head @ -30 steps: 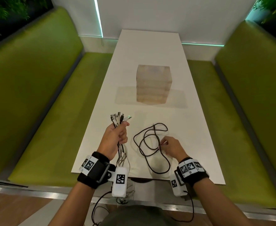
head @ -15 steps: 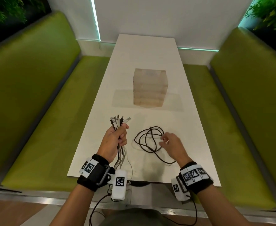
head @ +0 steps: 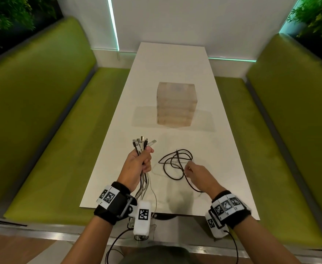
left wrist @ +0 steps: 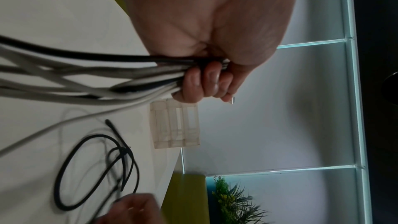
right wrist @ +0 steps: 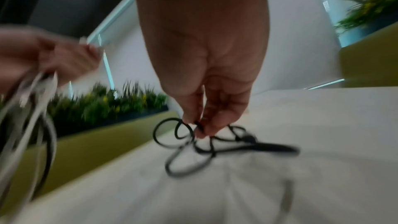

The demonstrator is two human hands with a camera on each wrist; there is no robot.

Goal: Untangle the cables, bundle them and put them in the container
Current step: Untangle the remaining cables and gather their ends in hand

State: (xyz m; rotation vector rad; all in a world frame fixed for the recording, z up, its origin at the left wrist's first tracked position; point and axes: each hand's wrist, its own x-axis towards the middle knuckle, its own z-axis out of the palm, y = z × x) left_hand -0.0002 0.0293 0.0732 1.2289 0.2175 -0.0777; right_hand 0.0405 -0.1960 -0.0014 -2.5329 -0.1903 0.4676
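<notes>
My left hand (head: 139, 164) grips a bundle of white, grey and black cables (head: 142, 147) upright, connectors fanned out above the fist and the loose ends hanging past the table's near edge. The left wrist view shows the fingers (left wrist: 206, 81) curled round the bundle (left wrist: 86, 74). A black cable (head: 172, 162) lies in loose loops on the white table (head: 175, 61). My right hand (head: 196, 174) pinches a strand of it between thumb and fingertips (right wrist: 202, 125), with the black cable's loops (right wrist: 176, 159) just below. The translucent container (head: 176, 105) stands farther back, at mid-table.
Green upholstered benches (head: 42, 121) run along both sides of the table. A white wall closes the far end, and plants (head: 7, 14) sit in the upper corners. The table's near edge (head: 166, 212) is just ahead of my wrists.
My right hand has lifted slightly with a strand of the black cable, and the loops have drawn closer together. The left hand still holds the bundle in the same place.
</notes>
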